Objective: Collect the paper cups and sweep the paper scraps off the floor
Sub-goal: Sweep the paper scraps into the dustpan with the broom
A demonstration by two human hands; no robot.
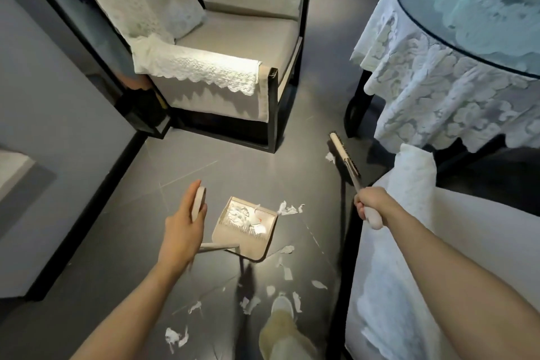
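My left hand [182, 228] grips the top of the beige dustpan's long handle. The dustpan [245, 231] stands on the grey floor with white paper scraps and crumpled paper inside. My right hand [369, 204] grips the handle of a broom; the broom head [344, 158] reaches the floor near the round table, beside one scrap [330, 157]. Several white paper scraps lie on the floor: one [289, 209] beside the pan's right edge, others [285, 264] below it, and more [175, 336] near my leg. No paper cup is plainly visible.
An armchair [233, 67] with lace covers stands ahead. A round glass-topped table [455, 73] with a lace cloth is at the right. A second lace-covered seat [409, 272] is close at my right. A wall and black skirting run along the left. My foot [282, 307] stands among scraps.
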